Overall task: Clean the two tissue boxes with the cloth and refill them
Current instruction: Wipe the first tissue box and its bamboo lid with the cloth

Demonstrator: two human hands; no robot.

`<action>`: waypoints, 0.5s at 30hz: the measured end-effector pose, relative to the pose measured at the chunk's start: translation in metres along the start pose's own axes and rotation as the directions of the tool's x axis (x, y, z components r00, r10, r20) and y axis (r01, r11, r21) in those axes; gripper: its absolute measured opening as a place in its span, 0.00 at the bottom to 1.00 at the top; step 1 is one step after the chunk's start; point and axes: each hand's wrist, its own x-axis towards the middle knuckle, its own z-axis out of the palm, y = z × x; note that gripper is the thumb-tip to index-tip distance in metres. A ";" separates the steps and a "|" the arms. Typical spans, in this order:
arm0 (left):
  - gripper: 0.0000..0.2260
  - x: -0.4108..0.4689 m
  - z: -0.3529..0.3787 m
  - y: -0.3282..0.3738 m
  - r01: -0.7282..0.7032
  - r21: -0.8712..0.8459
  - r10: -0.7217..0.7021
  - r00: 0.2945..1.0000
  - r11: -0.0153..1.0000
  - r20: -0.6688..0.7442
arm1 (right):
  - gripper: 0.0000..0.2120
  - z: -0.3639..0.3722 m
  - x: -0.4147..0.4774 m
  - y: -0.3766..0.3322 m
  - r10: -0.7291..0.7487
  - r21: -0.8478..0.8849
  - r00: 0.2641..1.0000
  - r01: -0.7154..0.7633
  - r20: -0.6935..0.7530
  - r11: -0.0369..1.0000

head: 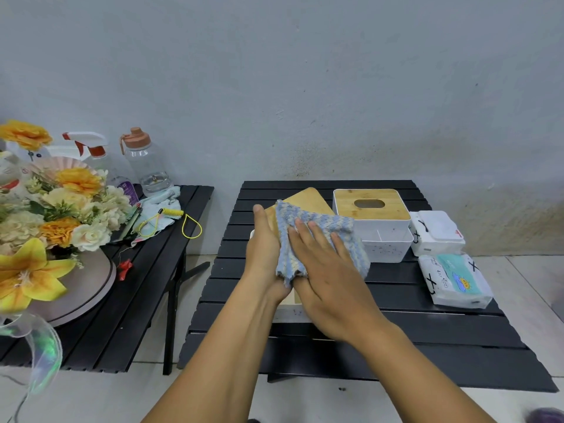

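I am wiping the first tissue box (288, 312), which is lying just left of the second tissue box (370, 206) and a little nearer to me, mostly hidden under my hands. My right hand (329, 270) is lying flat, fingers straight and spread, pressing the cloth (317, 224) onto the wooden lid (308, 198). My left hand (262, 245) is steadying the lid's edge farthest from the second box. One finger is showing straight, but I cannot tell whether the others are curling underneath.

The cloth is a thick, nubbly knit in blue and cream stripes, soft and floppy. The lid is a smooth, pale bamboo board with rounded corners. The second box is a white plastic tub with a matching lid cut with an oval slot.

Next, I judge, comes wiping the white sides, then the second box, then loading the soft plastic-wrapped tissue packs (454, 279) waiting just right of it.
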 end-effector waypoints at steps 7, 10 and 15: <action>0.33 0.016 -0.012 0.008 -0.041 -0.009 0.039 0.992 0.999 -0.118 | 0.34 0.006 -0.015 -0.001 -0.066 -0.095 0.996 0.071 0.056 0.993; 0.29 0.017 -0.013 0.011 -0.060 -0.110 0.045 0.990 0.992 -0.131 | 0.34 0.006 -0.019 0.001 -0.071 -0.111 0.997 0.075 0.041 0.991; 0.29 0.023 -0.019 0.021 -0.061 -0.282 0.034 0.995 0.957 -0.098 | 0.32 0.007 -0.023 0.002 -0.090 -0.103 0.996 0.091 0.015 0.991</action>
